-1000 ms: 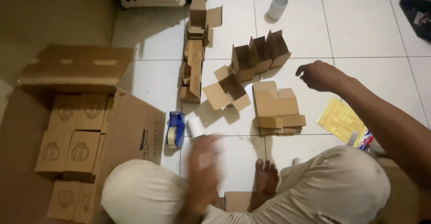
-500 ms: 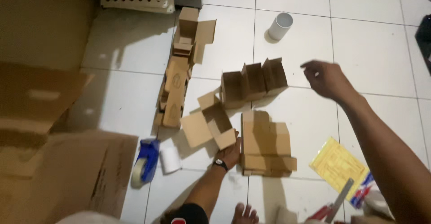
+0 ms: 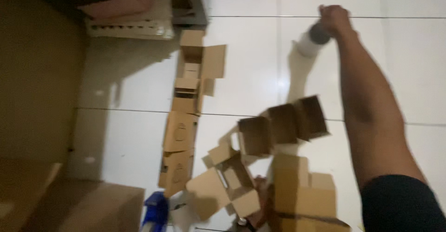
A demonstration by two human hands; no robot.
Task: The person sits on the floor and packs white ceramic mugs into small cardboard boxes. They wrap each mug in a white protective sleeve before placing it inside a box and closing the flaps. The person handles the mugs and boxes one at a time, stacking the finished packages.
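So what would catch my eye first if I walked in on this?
Probably the right hand stretched out to the far end of the white tiled floor, closing on a white cylinder. Next, the scatter of small open cardboard boxes in the middle, with a line of flattened ones to their left.

the right hand [image 3: 333, 19] stretched from above the row of open boxes [image 3: 283, 125] to the far white cup [image 3: 309, 41] and closed on its rim. the left hand [image 3: 260, 195] dropped to the near edge, between the opened box [image 3: 223, 185] and the flat stack [image 3: 302, 195]. the view swung farther and nearer the floor.
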